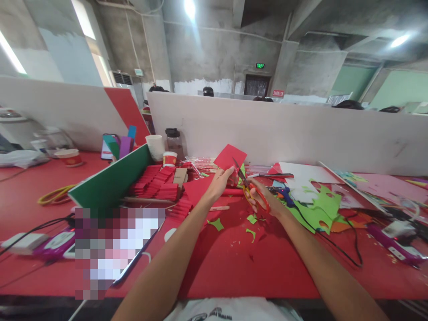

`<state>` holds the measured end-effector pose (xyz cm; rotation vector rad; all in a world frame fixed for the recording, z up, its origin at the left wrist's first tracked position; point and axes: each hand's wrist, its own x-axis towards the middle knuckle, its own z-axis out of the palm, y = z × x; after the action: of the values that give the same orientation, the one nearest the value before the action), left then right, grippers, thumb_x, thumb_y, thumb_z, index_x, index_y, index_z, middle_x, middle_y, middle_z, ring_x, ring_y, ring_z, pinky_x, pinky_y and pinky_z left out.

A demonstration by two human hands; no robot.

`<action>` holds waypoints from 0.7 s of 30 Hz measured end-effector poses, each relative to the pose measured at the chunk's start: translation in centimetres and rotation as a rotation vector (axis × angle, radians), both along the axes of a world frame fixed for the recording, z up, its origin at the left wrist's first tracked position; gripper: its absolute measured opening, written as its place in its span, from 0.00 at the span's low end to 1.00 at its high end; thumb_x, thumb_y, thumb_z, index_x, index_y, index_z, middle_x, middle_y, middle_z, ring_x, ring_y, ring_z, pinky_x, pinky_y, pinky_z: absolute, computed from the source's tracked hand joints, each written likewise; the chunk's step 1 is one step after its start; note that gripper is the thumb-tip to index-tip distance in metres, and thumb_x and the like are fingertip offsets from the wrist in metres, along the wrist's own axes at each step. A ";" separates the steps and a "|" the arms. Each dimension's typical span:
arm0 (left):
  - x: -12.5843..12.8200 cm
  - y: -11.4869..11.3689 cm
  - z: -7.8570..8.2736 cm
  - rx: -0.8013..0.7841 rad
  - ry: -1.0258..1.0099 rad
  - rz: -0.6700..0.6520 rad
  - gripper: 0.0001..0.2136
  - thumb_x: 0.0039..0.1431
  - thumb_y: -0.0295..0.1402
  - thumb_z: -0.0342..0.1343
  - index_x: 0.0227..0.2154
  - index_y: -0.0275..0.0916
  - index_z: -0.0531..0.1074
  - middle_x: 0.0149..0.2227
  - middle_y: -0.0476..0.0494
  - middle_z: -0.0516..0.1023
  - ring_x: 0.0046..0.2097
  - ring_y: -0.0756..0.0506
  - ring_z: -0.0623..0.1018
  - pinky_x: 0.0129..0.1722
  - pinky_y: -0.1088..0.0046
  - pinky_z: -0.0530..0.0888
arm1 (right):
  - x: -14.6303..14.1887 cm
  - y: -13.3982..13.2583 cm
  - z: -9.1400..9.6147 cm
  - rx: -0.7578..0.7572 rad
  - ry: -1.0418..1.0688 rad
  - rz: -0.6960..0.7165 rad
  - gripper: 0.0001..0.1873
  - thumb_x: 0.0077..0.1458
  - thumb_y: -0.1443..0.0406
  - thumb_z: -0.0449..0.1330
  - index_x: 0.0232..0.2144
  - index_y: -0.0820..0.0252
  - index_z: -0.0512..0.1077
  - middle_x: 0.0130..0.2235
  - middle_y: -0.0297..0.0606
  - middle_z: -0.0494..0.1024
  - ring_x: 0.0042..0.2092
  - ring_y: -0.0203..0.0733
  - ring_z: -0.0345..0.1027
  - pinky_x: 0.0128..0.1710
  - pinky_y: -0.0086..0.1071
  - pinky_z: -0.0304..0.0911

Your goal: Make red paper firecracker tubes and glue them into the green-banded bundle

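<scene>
My left hand (223, 179) is closed on the lower edge of a red paper sheet (229, 157), holding it up above the red table (234, 263). My right hand (264, 200) grips orange-handled scissors (249, 189), fingers through the loops. The blades point up and left into the red sheet's edge, near my left fingers. Small green paper scraps (217, 224) lie on the table below both hands.
Stacks of folded red paper (157, 183) sit left of my hands beside a green board (110, 180). Cut green paper (316, 207), a blue glue gun (284, 192) with a black cable and white sheets lie right. Cups and a bottle stand by the white partition (301, 129).
</scene>
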<state>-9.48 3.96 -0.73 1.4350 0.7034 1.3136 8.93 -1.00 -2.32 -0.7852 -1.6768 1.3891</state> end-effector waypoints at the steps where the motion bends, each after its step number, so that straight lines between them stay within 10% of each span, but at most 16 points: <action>1: 0.0 0.0 0.0 -0.003 -0.006 -0.006 0.17 0.58 0.45 0.53 0.22 0.36 0.70 0.22 0.47 0.73 0.26 0.50 0.73 0.27 0.74 0.69 | 0.0 0.0 0.0 0.000 -0.003 -0.004 0.31 0.51 0.43 0.62 0.50 0.51 0.64 0.26 0.25 0.55 0.21 0.29 0.50 0.17 0.25 0.63; 21: -0.2 -0.2 0.4 0.042 0.015 0.062 0.13 0.57 0.43 0.54 0.25 0.37 0.68 0.21 0.50 0.71 0.25 0.50 0.71 0.26 0.75 0.67 | 0.8 0.6 -0.3 -0.005 -0.062 -0.023 0.25 0.56 0.46 0.60 0.50 0.50 0.64 0.28 0.27 0.59 0.21 0.28 0.50 0.17 0.25 0.63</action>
<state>-9.65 3.80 -0.37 1.4681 0.7392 1.3743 9.72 -0.40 -2.60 -0.8560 -1.7073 1.3656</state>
